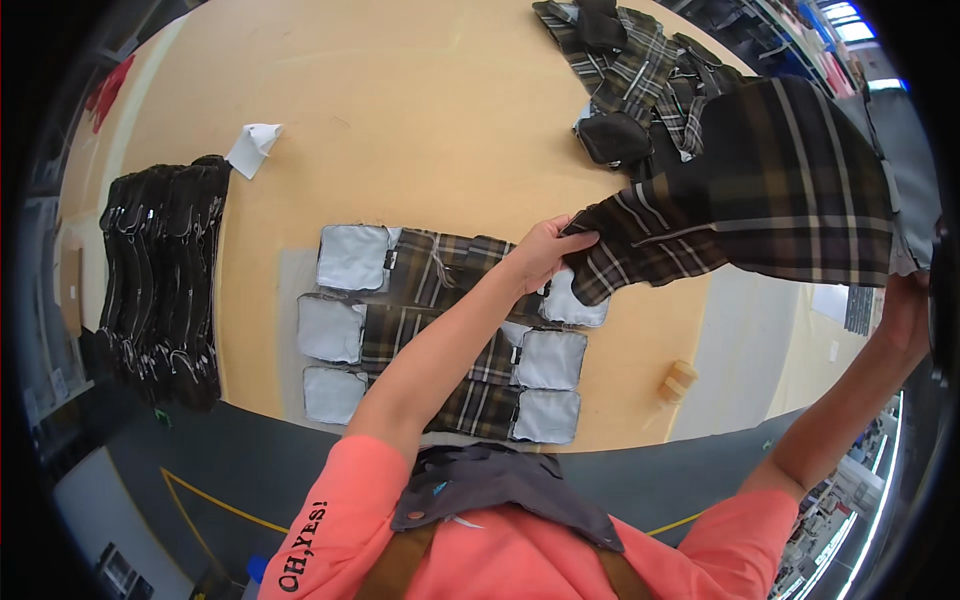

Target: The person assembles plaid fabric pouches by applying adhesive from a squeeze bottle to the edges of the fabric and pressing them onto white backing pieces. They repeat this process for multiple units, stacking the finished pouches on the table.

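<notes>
A large plaid fabric piece (790, 190) in dark brown, black and cream hangs stretched between my hands, with a grey lining at its right end. My left hand (548, 258) pinches its narrow left end between thumb and fingers. At the far right, my right hand (907, 300) grips the lower edge by the lining; the cloth partly hides those fingers. Below my left forearm lie several plaid strips (395, 335) in rows, with pale grey square pieces (330, 328) at their ends. The forearm covers part of these strips.
A stack of black pieces with zippers (165, 270) lies at the table's left edge. Near it is a folded white paper (254, 147). A heap of plaid pieces (635, 75) sits at the far right. A small tan block (678, 381) rests near the front edge.
</notes>
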Motion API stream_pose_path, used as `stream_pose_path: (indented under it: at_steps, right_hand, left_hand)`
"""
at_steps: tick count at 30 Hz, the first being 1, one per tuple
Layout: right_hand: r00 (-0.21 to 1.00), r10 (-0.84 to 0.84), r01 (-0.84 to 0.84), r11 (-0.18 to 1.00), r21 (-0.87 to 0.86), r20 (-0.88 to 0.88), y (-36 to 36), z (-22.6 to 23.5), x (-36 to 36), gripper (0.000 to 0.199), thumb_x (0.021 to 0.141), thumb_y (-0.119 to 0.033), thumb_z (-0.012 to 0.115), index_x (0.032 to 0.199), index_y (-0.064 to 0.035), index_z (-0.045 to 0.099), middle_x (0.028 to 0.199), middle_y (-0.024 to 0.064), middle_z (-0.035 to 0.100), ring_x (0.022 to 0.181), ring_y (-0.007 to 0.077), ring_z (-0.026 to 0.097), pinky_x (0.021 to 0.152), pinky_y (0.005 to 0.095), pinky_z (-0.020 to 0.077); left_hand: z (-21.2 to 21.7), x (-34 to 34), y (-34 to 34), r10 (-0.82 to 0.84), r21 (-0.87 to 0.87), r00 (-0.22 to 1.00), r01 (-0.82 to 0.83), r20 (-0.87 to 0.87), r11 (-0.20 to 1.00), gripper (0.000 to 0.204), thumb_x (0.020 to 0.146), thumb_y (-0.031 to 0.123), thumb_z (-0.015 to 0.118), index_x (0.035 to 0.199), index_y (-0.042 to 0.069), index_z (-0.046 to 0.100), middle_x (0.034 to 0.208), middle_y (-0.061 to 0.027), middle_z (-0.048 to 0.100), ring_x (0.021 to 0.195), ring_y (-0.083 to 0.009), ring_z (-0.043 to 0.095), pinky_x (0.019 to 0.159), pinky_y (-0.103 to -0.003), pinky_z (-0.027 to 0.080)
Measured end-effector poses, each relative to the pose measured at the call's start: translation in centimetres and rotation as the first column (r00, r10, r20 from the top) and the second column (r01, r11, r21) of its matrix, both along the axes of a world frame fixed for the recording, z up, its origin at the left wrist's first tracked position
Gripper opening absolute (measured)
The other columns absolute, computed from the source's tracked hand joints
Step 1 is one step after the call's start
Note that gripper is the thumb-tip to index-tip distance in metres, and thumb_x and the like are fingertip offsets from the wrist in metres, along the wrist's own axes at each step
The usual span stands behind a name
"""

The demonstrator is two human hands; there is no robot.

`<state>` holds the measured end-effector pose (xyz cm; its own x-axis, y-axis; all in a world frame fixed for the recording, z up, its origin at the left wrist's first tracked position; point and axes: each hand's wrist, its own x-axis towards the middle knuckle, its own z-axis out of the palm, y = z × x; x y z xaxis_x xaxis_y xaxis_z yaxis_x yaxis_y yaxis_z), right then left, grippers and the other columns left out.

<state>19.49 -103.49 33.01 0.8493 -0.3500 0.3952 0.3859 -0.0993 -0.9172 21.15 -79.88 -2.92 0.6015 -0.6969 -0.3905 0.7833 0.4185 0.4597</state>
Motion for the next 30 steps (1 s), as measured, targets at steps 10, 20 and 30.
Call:
stream_pose_path:
  at_steps: [10, 20, 30]
  right_hand:
    - [0.925, 0.125, 0.071, 0.87, 0.488, -0.358, -7.3, -26.4, -3.0, 0.032, 0.089, -0.005, 0.063, 0.119, -0.0121, 0.055, 0.112, 0.0015, 0.064, 0.1, 0.0179, 0.06, 0.088, 0.0375, 0.0491]
    - [0.683, -0.468, 0.17, 0.848, -0.502, -0.561, 3.2, -40.5, -3.9, 0.039, 0.085, -0.017, 0.069, 0.119, -0.0029, 0.055, 0.11, 0.0072, 0.059, 0.093, 0.0188, 0.056, 0.075, 0.031, 0.0487]
    - [0.912, -0.137, -0.272, 0.502, -0.821, -0.386, 14.2, -43.0, 1.6, 0.029, 0.078, -0.015, 0.071, 0.105, -0.0109, 0.061, 0.102, 0.008, 0.061, 0.099, 0.0264, 0.055, 0.086, 0.0395, 0.0414]
  left_hand:
    - [3.8, 8.3, 22.4, 0.049, 0.742, 0.905, -0.377, 0.423, 0.554, 0.035, 0.083, 0.023, 0.075, 0.113, 0.008, 0.064, 0.101, -0.0026, 0.068, 0.09, -0.0095, 0.063, 0.079, -0.026, 0.051]
    - [-8.9, 12.3, 30.9, -0.307, 0.834, 0.784, -0.547, 0.54, 0.069, 0.042, 0.082, 0.024, 0.074, 0.12, 0.011, 0.064, 0.095, -0.0083, 0.068, 0.081, -0.0139, 0.066, 0.071, -0.028, 0.051]
    - [-9.0, 11.0, 27.1, -0.492, 0.608, 0.601, -0.776, 0.63, -0.169, 0.017, 0.076, 0.02, 0.075, 0.091, 0.013, 0.072, 0.08, -0.0062, 0.063, 0.075, -0.0212, 0.063, 0.067, -0.034, 0.05]
